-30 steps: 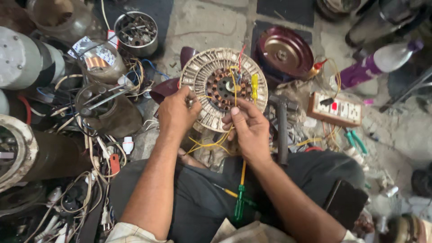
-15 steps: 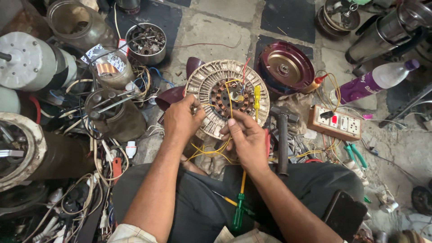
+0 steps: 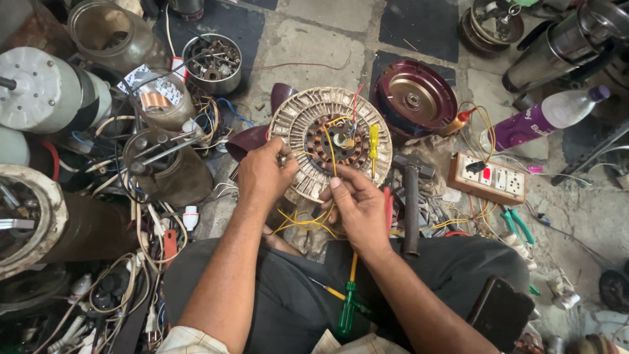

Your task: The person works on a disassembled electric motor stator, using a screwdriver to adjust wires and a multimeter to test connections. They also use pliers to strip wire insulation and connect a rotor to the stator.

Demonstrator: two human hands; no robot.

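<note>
While left hand (image 3: pixel 262 176) grips the round stator's (image 3: pixel 331 141) rim, right hand (image 3: pixel 357 206) pinches a yellow wire (image 3: pixel 327 152); green screwdriver (image 3: pixel 347 305) on lap.

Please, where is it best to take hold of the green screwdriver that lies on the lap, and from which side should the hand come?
Grip the green screwdriver by its green handle, the thick end nearest the person's body. The thin yellow shaft runs up under the right hand, so that end is blocked. Probably best to come from above with the fingers across the handle, since it lies flat on the dark trousers.
</note>
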